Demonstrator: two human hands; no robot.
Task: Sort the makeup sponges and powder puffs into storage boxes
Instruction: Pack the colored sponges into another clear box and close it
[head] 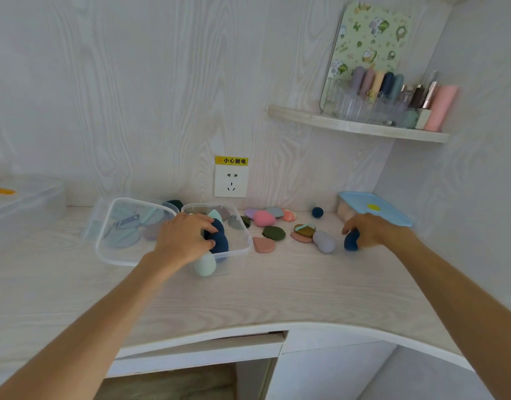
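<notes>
Pale counter (pixel 248 295): right hand (pixel 372 229) curls round a navy sponge (pixel 351 240) near the right edge, box (pixel 242 226) well leftward, where left hand (pixel 182 238) grips another sponge (pixel 219 241).

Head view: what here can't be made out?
- Left hand covers part of the right clear box; the sponges under it can't be counted.
- Right hand hides most of the navy sponge it grips.
- Blue-lidded box: contents hidden by lid.
- Left-edge bin: cut off, blurred.
- Shelf items: blurred.
</notes>
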